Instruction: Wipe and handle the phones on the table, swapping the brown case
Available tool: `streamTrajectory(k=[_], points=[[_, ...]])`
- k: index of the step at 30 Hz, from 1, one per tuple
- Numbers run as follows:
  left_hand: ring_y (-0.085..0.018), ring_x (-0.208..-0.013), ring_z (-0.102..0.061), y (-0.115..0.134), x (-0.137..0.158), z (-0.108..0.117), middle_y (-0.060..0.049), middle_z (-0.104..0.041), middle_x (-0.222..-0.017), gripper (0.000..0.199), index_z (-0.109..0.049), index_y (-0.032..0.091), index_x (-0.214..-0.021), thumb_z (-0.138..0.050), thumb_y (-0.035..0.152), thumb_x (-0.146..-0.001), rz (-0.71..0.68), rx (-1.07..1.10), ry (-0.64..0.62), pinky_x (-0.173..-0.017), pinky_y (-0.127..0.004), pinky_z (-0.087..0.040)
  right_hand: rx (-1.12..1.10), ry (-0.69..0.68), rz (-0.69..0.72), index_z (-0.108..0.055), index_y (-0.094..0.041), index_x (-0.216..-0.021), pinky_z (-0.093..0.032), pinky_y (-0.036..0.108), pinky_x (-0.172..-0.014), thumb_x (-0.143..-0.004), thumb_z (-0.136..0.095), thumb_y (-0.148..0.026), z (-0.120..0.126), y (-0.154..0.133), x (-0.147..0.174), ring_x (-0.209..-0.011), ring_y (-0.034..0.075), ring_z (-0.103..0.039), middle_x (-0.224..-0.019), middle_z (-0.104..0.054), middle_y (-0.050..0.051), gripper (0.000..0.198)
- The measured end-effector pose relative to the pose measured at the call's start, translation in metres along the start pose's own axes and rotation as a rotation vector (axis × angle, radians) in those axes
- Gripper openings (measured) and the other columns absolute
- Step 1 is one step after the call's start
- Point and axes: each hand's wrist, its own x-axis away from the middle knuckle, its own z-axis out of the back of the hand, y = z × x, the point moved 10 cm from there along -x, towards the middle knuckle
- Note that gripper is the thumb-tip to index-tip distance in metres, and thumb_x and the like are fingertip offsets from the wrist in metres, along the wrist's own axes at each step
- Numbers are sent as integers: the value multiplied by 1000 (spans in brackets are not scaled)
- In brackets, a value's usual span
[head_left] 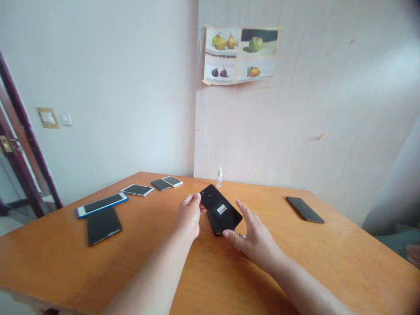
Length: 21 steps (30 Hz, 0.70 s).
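Tilted above the table, a black smartphone (226, 202) shows its back, with a small white label in the middle. My left hand (190, 215) pinches it at its left end. Partly covered by it, a second dark phone (215, 224) shows below. Fingers apart, my right hand (254, 232) is close to the smartphone's right end; whether the thumb touches it I cannot tell. A small pale object (239, 246) peeks out beneath the right hand, mostly hidden.
On the wooden table (157, 271), a blue-edged phone (103, 204), a black phone (104, 226), a white phone (138, 190) and two overlapping devices (166, 182) lie left. A spray bottle (219, 178) stands near the wall. Another black phone (304, 209) lies right.
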Motion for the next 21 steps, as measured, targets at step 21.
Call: streamTrajectory(k=[21], points=[[-19,-92,-64,-12,75,-82,-6,-66,-103,72,-38,29,-141,-73,40,-79,190,63,-651,-77,-31,-50,-764,-121,-320,-53,-20,-116,-51,28,-72,-80,-69,-47,-23,8,6,-83,17,-63,-98,-67,6,48]])
